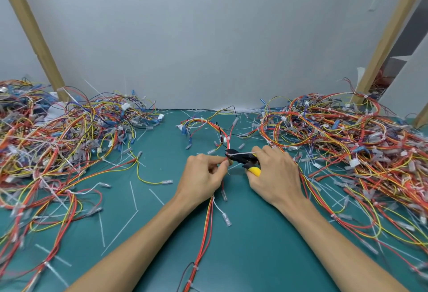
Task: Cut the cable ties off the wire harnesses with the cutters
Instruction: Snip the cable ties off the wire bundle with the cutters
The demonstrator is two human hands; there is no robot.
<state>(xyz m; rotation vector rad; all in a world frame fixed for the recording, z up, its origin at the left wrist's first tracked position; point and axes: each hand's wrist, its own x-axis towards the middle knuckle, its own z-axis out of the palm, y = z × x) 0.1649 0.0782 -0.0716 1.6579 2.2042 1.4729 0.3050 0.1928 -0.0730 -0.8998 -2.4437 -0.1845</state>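
Left hand [203, 175] pinches harness [228, 145] beside cable tie [242, 153]. Right hand [275, 175] grips cutters [240, 160], blades at tie. Risk: blades nick red wires or left fingertip, both very close.

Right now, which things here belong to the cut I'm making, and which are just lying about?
In use: left hand pinching the wire harness; right hand gripping the cutters; white cable tie at the cutter tips.
Lying about: left harness pile; right harness pile; cut tie scraps on the green mat.
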